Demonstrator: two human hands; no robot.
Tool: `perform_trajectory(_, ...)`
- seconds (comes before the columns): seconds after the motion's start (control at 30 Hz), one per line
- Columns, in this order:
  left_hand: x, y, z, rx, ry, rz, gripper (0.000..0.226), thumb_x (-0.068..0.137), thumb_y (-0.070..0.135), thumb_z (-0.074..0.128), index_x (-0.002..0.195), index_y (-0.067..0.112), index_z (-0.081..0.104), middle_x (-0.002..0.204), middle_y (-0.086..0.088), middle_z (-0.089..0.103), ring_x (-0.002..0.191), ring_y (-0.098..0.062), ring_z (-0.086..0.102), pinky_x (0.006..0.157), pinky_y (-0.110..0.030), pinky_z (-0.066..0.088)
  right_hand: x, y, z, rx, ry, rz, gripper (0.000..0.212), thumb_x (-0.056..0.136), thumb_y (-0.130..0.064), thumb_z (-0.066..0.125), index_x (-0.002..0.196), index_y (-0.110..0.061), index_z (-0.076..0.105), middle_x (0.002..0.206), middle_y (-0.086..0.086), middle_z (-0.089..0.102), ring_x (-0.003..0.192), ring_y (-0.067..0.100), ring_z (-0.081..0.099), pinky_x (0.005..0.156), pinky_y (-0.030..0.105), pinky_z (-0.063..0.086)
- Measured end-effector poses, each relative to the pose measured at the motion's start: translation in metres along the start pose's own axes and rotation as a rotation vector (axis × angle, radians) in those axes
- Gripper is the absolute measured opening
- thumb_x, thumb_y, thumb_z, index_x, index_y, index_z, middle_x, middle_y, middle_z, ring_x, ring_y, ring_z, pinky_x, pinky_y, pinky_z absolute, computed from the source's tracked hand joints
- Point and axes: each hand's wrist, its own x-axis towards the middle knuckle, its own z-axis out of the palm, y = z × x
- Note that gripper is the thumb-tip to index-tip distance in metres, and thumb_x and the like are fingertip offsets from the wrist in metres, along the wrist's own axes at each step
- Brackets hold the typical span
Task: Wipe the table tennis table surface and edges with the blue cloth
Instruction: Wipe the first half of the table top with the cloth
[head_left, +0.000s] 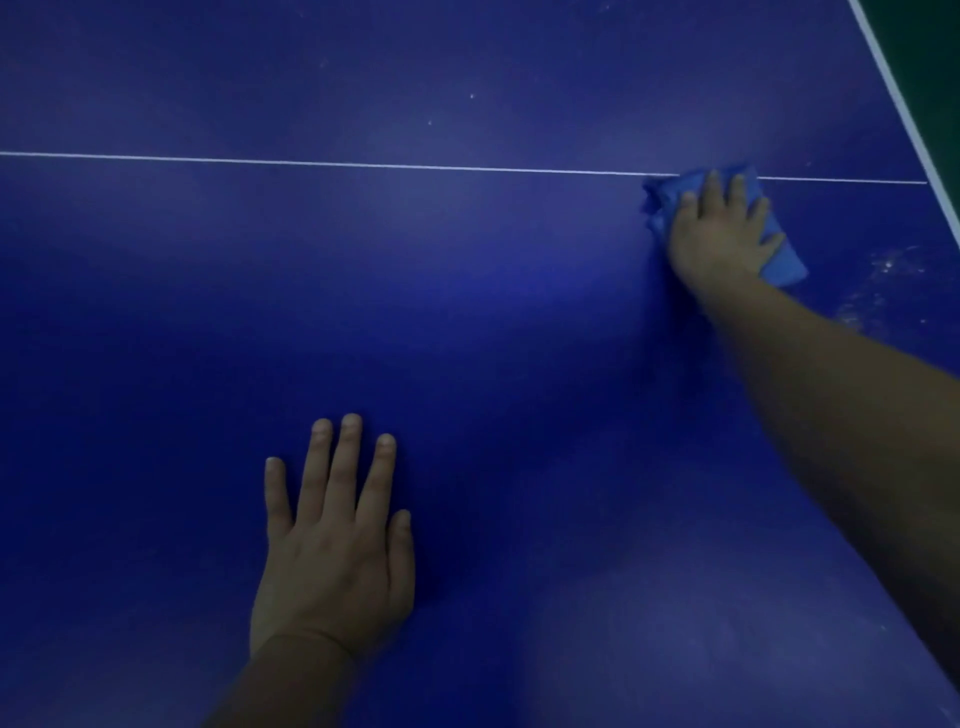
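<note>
The blue cloth (784, 262), bunched and crumpled, lies on the dark blue table tennis bench (467, 322), across its thin white centre line (363, 164), near the white-edged right side.

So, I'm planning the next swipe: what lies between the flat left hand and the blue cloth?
In the head view, only bare table surface lies between the left hand and the blue cloth under the right hand.

Both hands (332, 551) and forearms are bare, with no sleeves showing.
</note>
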Motion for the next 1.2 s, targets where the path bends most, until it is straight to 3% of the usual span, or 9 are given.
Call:
perform_trajectory(0.2, 0.001, 0.0, 0.0, 0.015, -0.006, -0.002, 0.064, 0.097, 0.041, 0.032, 0.153, 0.009, 0.037, 0.164, -0.015, 0.024, 0.154, -0.034, 0.015, 0.121, -0.059, 0.004, -0.119, -0.042, 0.036, -0.188, -0.095, -0.901, 0.065, 0.098, -0.053, 0.01, 0.158, -0.031, 0.025, 0.167, -0.004, 0.019, 0.153, 0.029, 0.015, 0.12, 0.059, 0.009)
perform_trajectory(0.27, 0.001, 0.001, -0.001, 0.008, -0.01, -0.001, 0.064, 0.097, 0.04, 0.031, 0.153, 0.01, 0.036, 0.164, -0.015, 0.024, 0.154, -0.033, 0.015, 0.122, -0.058, 0.002, -0.088, -0.036, 0.026, -0.212, -0.089, -0.887, 0.07, 0.095, -0.057, 0.009, 0.157, -0.031, 0.027, 0.166, -0.003, 0.021, 0.153, 0.029, 0.017, 0.119, 0.057, 0.01)
perform_trajectory(0.4, 0.001, 0.001, -0.001, 0.006, -0.012, -0.012, 0.064, 0.098, 0.041, 0.031, 0.154, 0.011, 0.035, 0.164, -0.015, 0.024, 0.155, -0.031, 0.011, 0.123, -0.055, -0.002, -0.011, -0.007, 0.007, -0.16, -0.041, -0.467, 0.062, 0.102, -0.054, 0.017, 0.16, -0.031, 0.018, 0.168, -0.005, 0.011, 0.154, 0.026, 0.008, 0.121, 0.058, 0.008)
perform_trajectory(0.47, 0.001, 0.001, -0.002, 0.006, -0.024, -0.014, 0.064, 0.098, 0.041, 0.03, 0.154, 0.011, 0.034, 0.165, -0.015, 0.023, 0.155, -0.031, 0.009, 0.123, -0.054, -0.004, -0.029, 0.003, 0.009, -0.146, -0.032, -0.484, 0.061, 0.103, -0.053, 0.017, 0.16, -0.031, 0.017, 0.168, -0.004, 0.011, 0.154, 0.028, 0.007, 0.12, 0.06, 0.007)
perform_trajectory(0.73, 0.001, 0.001, -0.002, -0.003, -0.016, -0.009, 0.064, 0.098, 0.042, 0.031, 0.154, 0.011, 0.034, 0.165, -0.013, 0.022, 0.155, -0.031, 0.011, 0.123, -0.054, -0.004, -0.187, 0.119, 0.011, -0.263, -0.209, -1.688, 0.053, 0.104, -0.05, 0.034, 0.151, -0.028, 0.045, 0.16, 0.005, 0.035, 0.15, 0.038, 0.026, 0.116, 0.066, 0.016)
perform_trajectory(0.8, 0.001, 0.001, -0.003, 0.005, -0.017, -0.011, 0.064, 0.098, 0.042, 0.03, 0.154, 0.012, 0.034, 0.165, -0.013, 0.022, 0.155, -0.031, 0.012, 0.123, -0.054, -0.003, -0.139, 0.109, 0.011, -0.302, -0.162, -1.65, 0.054, 0.105, -0.05, 0.029, 0.151, -0.026, 0.042, 0.16, 0.009, 0.035, 0.148, 0.039, 0.027, 0.116, 0.063, 0.016)
perform_trajectory(1.0, 0.002, 0.003, -0.003, 0.017, -0.017, -0.018, 0.064, 0.099, 0.042, 0.029, 0.154, 0.012, 0.034, 0.165, -0.014, 0.022, 0.156, -0.03, 0.009, 0.123, -0.053, -0.004, -0.006, 0.052, -0.001, -0.131, -0.007, -0.56, 0.077, 0.092, -0.063, 0.011, 0.158, -0.027, 0.026, 0.167, -0.001, 0.019, 0.153, 0.03, 0.015, 0.12, 0.059, 0.013)
perform_trajectory(1.07, 0.002, 0.003, -0.003, 0.01, -0.023, -0.015, 0.064, 0.098, 0.041, 0.029, 0.154, 0.011, 0.034, 0.165, -0.015, 0.023, 0.155, -0.031, 0.01, 0.123, -0.052, -0.006, -0.024, 0.057, 0.002, -0.175, -0.005, -0.595, 0.071, 0.096, -0.06, 0.011, 0.159, -0.028, 0.023, 0.167, -0.002, 0.017, 0.153, 0.03, 0.014, 0.119, 0.059, 0.012)
perform_trajectory(1.2, 0.002, 0.003, -0.005, -0.009, -0.022, -0.022, 0.064, 0.098, 0.041, 0.029, 0.154, 0.01, 0.034, 0.165, -0.015, 0.023, 0.155, -0.032, 0.012, 0.123, -0.053, -0.006, -0.124, 0.129, 0.011, -0.279, -0.06, -1.076, 0.057, 0.107, -0.051, 0.015, 0.157, -0.026, 0.024, 0.165, 0.005, 0.022, 0.151, 0.037, 0.019, 0.117, 0.066, 0.016)
